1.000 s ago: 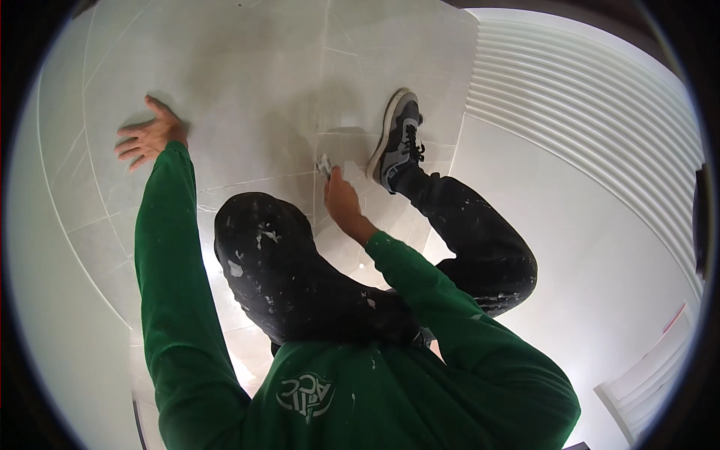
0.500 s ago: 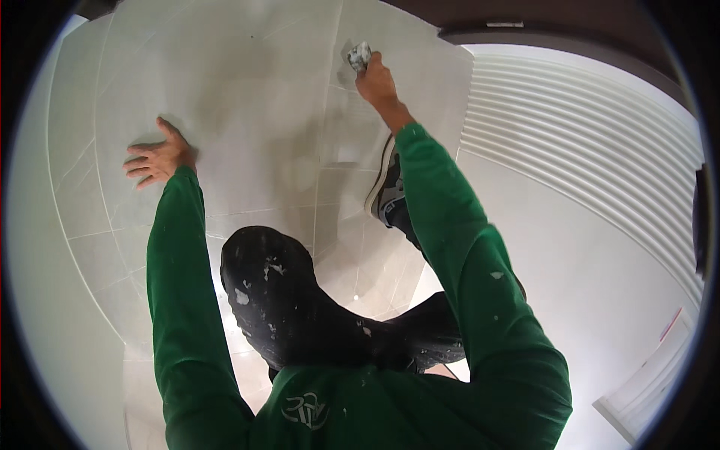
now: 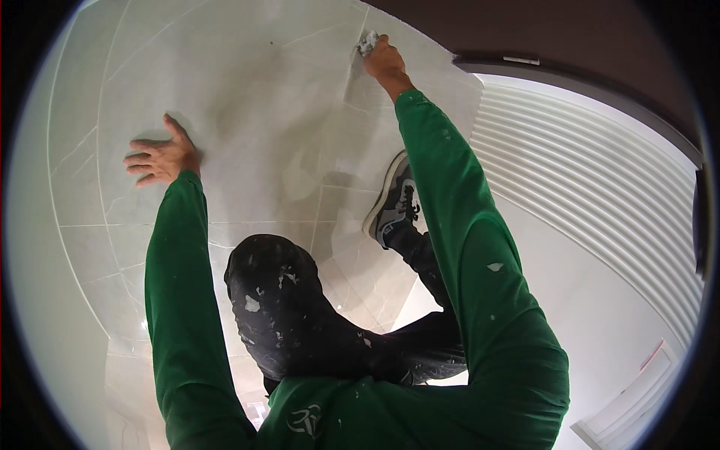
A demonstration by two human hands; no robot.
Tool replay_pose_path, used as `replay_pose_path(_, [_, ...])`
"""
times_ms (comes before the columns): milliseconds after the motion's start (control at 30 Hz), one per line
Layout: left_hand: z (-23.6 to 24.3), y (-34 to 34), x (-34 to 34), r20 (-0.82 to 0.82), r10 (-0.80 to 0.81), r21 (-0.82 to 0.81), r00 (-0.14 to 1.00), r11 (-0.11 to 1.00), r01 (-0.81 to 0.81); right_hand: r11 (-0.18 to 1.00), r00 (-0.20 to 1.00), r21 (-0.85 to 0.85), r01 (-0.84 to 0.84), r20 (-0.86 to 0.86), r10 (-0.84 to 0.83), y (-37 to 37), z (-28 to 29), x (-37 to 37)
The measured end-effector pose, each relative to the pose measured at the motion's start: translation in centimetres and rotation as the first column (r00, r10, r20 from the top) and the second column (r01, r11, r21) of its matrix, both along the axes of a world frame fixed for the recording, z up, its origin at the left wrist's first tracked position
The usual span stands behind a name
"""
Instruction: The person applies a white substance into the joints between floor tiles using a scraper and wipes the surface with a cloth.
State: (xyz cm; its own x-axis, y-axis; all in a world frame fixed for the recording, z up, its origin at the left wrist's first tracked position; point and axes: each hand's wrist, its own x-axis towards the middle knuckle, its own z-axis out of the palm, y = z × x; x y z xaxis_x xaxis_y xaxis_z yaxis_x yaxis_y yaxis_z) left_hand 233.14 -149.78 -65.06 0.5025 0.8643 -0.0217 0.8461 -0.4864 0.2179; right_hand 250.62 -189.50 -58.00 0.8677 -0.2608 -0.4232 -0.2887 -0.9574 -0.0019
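My left hand (image 3: 163, 156) rests palm down on the pale grey tiles (image 3: 247, 112), fingers spread and thumb out, holding nothing. My right hand (image 3: 385, 60) grips a small mottled grey-and-white object (image 3: 367, 43), too indistinct to name, against the tiles at the upper middle, along a joint line. My bent knee (image 3: 270, 277) in black, paint-spotted trousers is below and between my hands. My grey-and-black shoe (image 3: 394, 206) lies on the tiles behind my right sleeve.
A white ribbed panel (image 3: 577, 165) curves along the right, with a white surface (image 3: 570, 285) beside it. A dark brown panel with a dark edge (image 3: 570, 30) is at the top right. A pale wall (image 3: 37, 300) runs down the left side.
My right hand has moved from beside the shoe up and away from me along the tiles, still holding the object. My left hand stays spread in place; the view has shifted slightly.
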Motion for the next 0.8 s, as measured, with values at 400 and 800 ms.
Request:
replay_pose_path(400, [-0.4, 0.4, -0.6, 0.066, -0.012, -0.012, 0.998, 1.000, 0.012, 0.991, 0.986, 0.010, -0.130, -0.103, 0.130, 1.6, 0.7, -15.4])
replay_pose_path(800, [-0.4, 0.8, -0.9, 0.095, -0.021, 0.004, 0.995, 1.000, 0.021, 0.965, 0.987, 0.232, -0.121, -0.079, 0.143, 4.1, 2.9, -37.3])
